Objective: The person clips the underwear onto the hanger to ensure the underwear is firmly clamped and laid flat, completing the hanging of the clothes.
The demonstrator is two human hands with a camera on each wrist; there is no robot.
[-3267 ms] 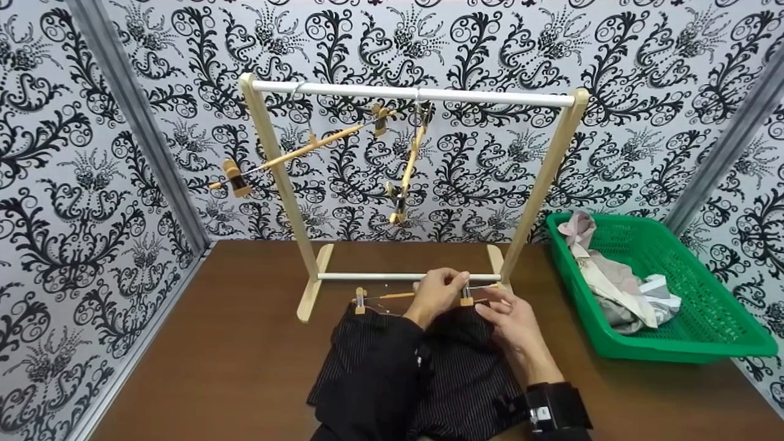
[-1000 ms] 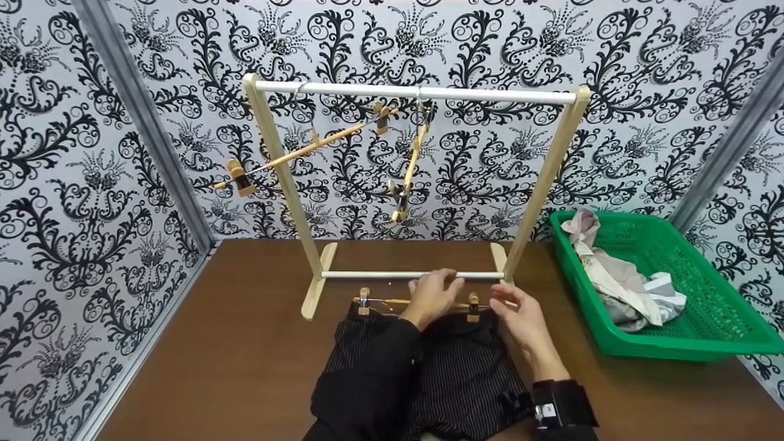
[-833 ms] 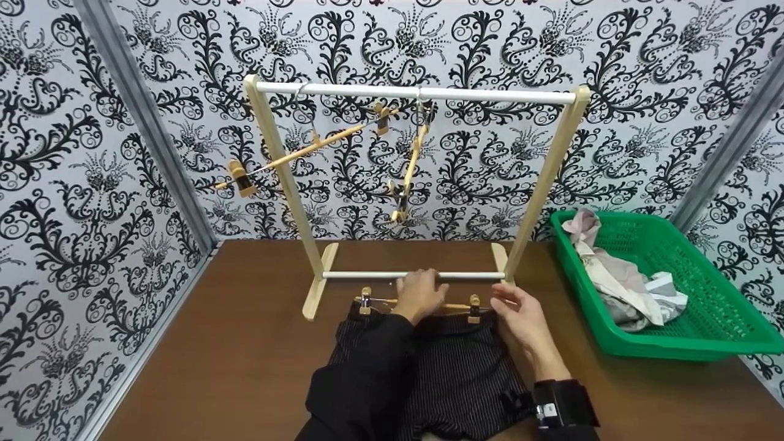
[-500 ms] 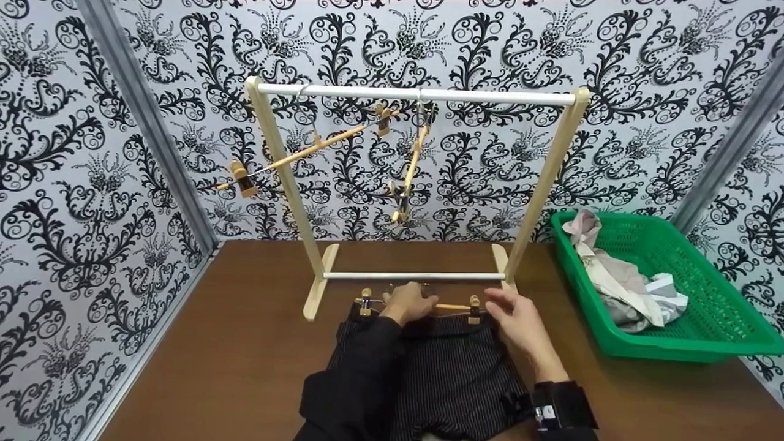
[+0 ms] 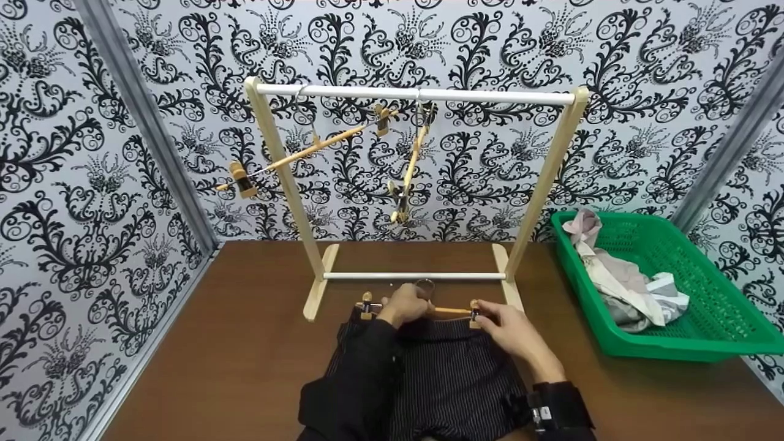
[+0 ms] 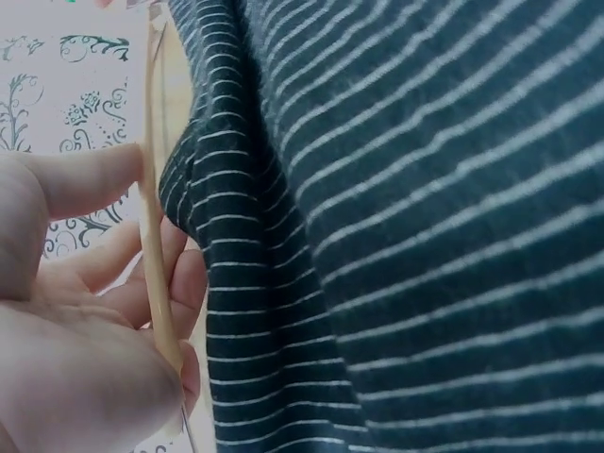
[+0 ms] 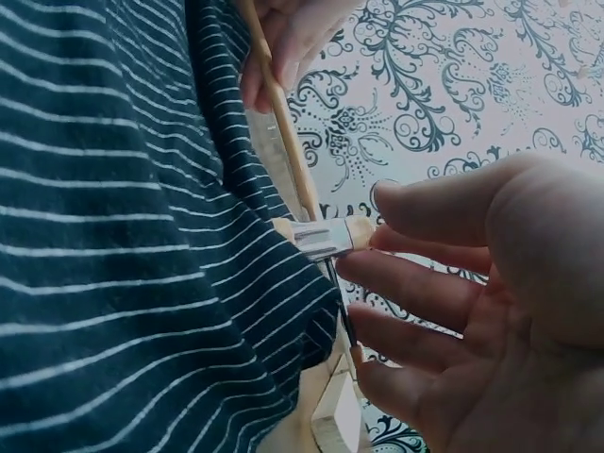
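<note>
A dark pinstriped garment [image 5: 450, 373] lies flat on the brown table [image 5: 245, 355], clipped to a wooden clip hanger [image 5: 453, 310] along its far edge. My left hand [image 5: 401, 304] grips the hanger's bar near the middle, just below the metal hook [image 5: 424, 286]. In the left wrist view its fingers [image 6: 104, 274] curl round the thin wooden bar [image 6: 156, 283] beside the striped garment [image 6: 425, 236]. My right hand [image 5: 499, 324] reaches the hanger's right clip [image 5: 474, 312]. In the right wrist view the clip [image 7: 330, 236] lies between thumb and forefinger [image 7: 415, 283]; the fingers are straight and spread.
A wooden clothes rack [image 5: 416, 95] stands right behind the hanger, with two bare clip hangers [image 5: 306, 147] [image 5: 407, 165] on its top rail. A green basket [image 5: 704, 331] with light clothes [image 5: 618, 282] sits at the right. Patterned walls close in on three sides.
My left hand slid back from the rack's lower rail onto the hanger bar and closed round it. My right hand moved left up to the right clip.
</note>
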